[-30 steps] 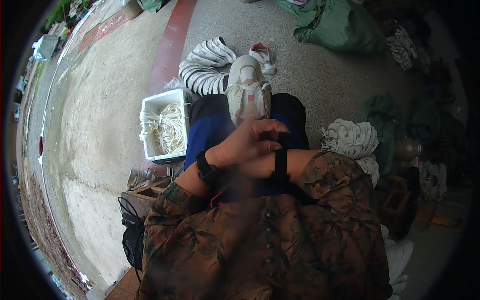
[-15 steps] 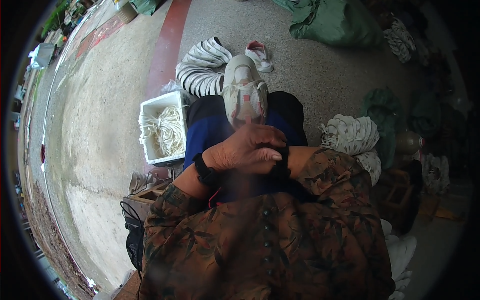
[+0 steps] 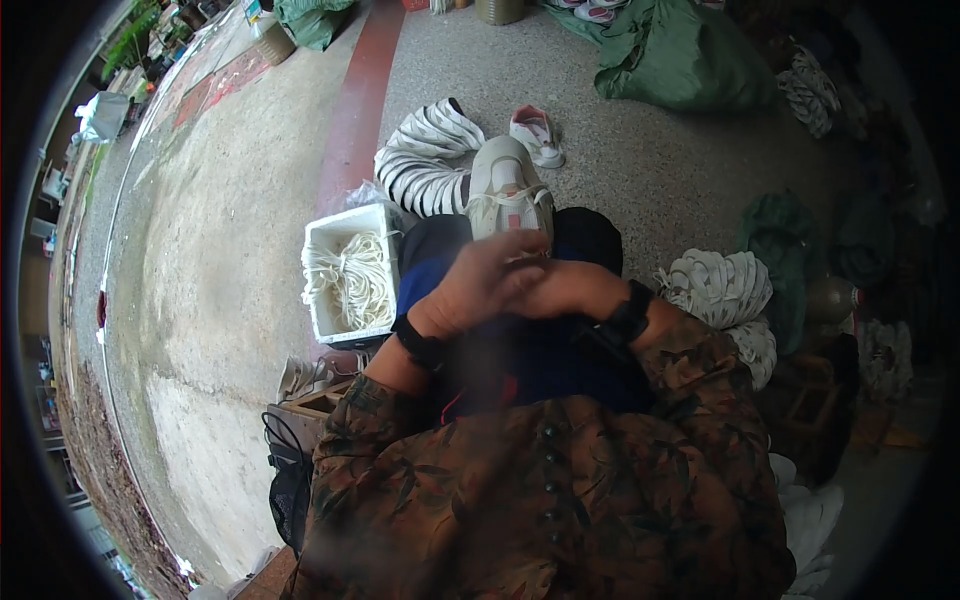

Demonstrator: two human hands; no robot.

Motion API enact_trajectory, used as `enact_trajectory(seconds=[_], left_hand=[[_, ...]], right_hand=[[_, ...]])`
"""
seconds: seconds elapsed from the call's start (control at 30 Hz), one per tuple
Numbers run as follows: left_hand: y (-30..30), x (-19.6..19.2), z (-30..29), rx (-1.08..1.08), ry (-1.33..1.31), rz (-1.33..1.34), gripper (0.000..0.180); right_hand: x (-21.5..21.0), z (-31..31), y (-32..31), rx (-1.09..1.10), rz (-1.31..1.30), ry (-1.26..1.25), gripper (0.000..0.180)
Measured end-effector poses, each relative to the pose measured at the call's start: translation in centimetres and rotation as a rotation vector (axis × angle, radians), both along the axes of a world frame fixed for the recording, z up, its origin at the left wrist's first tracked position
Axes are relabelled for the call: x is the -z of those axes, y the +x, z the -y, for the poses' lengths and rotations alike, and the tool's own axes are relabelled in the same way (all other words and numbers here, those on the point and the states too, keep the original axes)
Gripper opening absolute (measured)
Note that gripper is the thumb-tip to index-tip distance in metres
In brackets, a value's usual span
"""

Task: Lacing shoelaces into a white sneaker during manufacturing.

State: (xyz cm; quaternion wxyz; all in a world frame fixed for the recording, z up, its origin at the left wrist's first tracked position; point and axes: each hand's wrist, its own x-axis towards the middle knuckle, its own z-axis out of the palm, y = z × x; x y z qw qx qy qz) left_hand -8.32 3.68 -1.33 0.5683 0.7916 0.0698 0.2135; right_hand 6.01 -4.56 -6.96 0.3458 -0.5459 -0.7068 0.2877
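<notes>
A light beige and white sneaker (image 3: 511, 190) with pink accents rests on my lap between my knees, its toe pointing away from me. Laces cross its upper. At its near end, my left hand (image 3: 482, 282) overlaps my right hand (image 3: 556, 288). The left hand is smeared by motion, and the right hand's fingers are mostly hidden behind it. Whether either hand holds anything cannot be seen. Each wrist wears a black band.
At my left stands a white foam box (image 3: 318, 290) of white laces (image 3: 352, 285). Beyond my knees lie a curved row of white stacked pieces (image 3: 425, 155) and another shoe (image 3: 537, 135). Bundled white pieces (image 3: 716, 288) sit at right; a green sack (image 3: 685, 60) lies farther off.
My right hand has come forward and left, out from beneath the left one, toward the sneaker. My left hand has risen slightly. The whole view has shifted a little.
</notes>
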Motion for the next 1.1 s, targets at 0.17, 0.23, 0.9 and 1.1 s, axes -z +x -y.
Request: enact_trajectory(seconds=[0.17,0.23,0.9,1.1], left_hand=[[-2.2,5.0,-4.5,-0.499,0.362,-0.200,0.021],[-1.0,4.5,-3.6,-0.498,0.457,-0.198,0.026],[4.8,10.1,-6.0,-0.675,0.505,-0.497,0.017],[3.9,9.6,-9.1,-0.425,-0.334,-0.453,0.020]], right_hand=[[-5.3,-0.5,6.1,0.329,0.350,-0.315,0.017],[-2.3,-0.4,7.1,0.426,0.331,-0.196,0.020],[5.9,-4.9,6.0,0.694,0.332,0.120,0.009],[5.6,-5.6,6.1,0.658,0.375,0.071,0.006]])
